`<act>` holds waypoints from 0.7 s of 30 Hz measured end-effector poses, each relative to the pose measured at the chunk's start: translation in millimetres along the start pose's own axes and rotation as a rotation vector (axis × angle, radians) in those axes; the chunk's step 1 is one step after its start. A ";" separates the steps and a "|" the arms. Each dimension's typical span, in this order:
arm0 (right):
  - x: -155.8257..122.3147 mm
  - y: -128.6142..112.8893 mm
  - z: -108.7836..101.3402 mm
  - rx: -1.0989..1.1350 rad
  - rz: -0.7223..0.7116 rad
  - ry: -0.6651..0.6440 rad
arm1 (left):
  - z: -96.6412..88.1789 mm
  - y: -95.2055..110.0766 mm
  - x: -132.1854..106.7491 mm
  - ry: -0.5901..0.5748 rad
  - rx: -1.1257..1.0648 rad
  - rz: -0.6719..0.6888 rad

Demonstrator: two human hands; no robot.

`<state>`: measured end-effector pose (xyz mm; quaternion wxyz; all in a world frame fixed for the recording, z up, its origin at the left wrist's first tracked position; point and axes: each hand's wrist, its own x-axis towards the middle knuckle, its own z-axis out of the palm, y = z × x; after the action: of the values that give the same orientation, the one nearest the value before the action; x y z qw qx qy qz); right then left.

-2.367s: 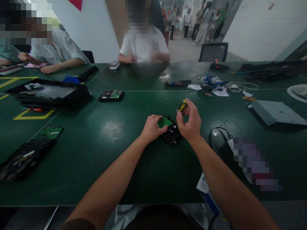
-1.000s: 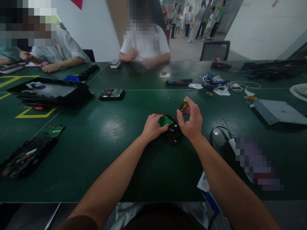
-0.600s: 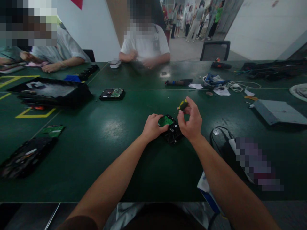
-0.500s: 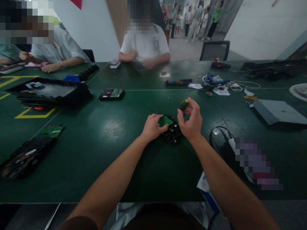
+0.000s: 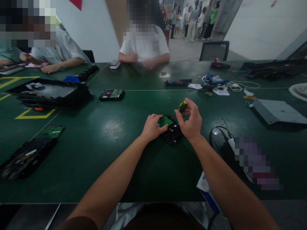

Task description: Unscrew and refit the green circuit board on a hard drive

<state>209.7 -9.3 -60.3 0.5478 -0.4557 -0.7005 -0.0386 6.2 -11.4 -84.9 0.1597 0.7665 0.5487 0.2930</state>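
On the green table in front of me lies a black hard drive point(image 5: 173, 132) with a green circuit board point(image 5: 165, 120) at its far end. My left hand point(image 5: 154, 126) is closed round the left edge of the drive, thumb along the near side of the board and fingers at its far side. Between the thumb and fingers of my right hand point(image 5: 190, 119) is a screwdriver point(image 5: 182, 106) with a green and yellow handle. It leans down toward the drive beside the board; its tip is too small to make out.
Another hard drive point(image 5: 111, 95) lies farther off, and a dismantled one point(image 5: 26, 158) at the left. Black trays point(image 5: 50, 92) stand behind that. To the right are a grey metal box point(image 5: 279, 111), a cable point(image 5: 213, 135) and bundled wires point(image 5: 216, 80). People sit across the table.
The screwdriver handle has tilted slightly and shifted a little left and down in my right hand. My left hand and the drive stay where they were.
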 end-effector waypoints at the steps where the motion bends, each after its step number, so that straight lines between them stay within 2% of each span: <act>1: -0.3 0.2 -0.4 -0.001 -0.005 -0.007 | -0.1 0.3 -0.1 0.002 0.000 0.001; 6: -1.5 -0.2 -0.6 0.035 -0.015 -0.049 | 0.1 0.5 -0.1 0.015 -0.008 0.003; 11: 0.2 -1.6 -0.5 0.001 -0.023 0.005 | 2.2 -2.1 0.5 0.009 -0.005 0.000; 15: 0.4 -1.7 -0.4 0.031 -0.047 -0.017 | 3.4 -3.3 0.6 0.022 -0.004 0.008; 21: -0.4 -0.8 0.6 0.007 -0.006 0.024 | 1.3 -1.4 0.7 0.008 0.001 0.001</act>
<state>208.6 -9.7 -60.5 0.5575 -0.4514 -0.6954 -0.0431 6.2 -10.1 -86.5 0.1569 0.7659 0.5489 0.2957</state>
